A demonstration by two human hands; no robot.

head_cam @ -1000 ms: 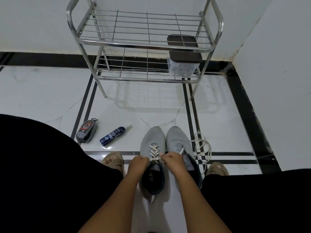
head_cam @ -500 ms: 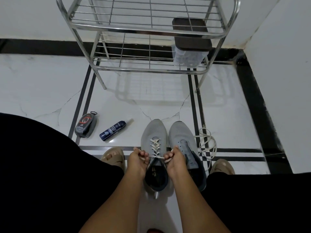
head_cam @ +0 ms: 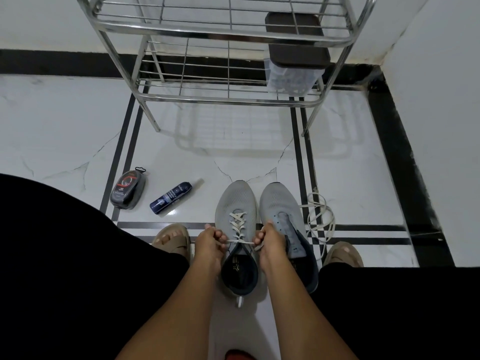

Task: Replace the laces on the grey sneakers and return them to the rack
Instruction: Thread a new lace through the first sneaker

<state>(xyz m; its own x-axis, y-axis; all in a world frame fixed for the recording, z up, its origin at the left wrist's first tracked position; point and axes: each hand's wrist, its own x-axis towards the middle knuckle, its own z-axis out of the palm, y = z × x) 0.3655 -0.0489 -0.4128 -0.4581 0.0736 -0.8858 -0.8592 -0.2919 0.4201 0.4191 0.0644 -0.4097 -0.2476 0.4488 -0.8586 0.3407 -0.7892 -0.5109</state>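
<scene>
- The two grey sneakers stand side by side on the floor between the person's feet, toes towards the rack (head_cam: 223, 100); both are off the rack.
- The left sneaker (head_cam: 235, 203) carries a white lace (head_cam: 237, 224) crossed through its eyelets up to the collar. The right sneaker (head_cam: 281, 206) shows no lace in its eyelets.
- The left hand (head_cam: 209, 242) curls its fingers round the left lace end, just beside the left edge of the shoe's collar.
- The right hand (head_cam: 270, 242) pinches the right lace end, just beside the right edge of the collar. The lace runs taut between the two hands across the top eyelets.
- Step in hand, as judged: tensioning the finished lacing before tying.
- Pull both ends outward with equal force so that the tongue stays centred and both ends come out equal.
- Work any slack up from the toe-end crossings first.
- Keep the lace flat; a twisted strand likely loosens.
- A loose lace (head_cam: 318, 219) lies coiled on the floor, just beside the right sneaker's outer edge; it probably serves that shoe next.
</scene>
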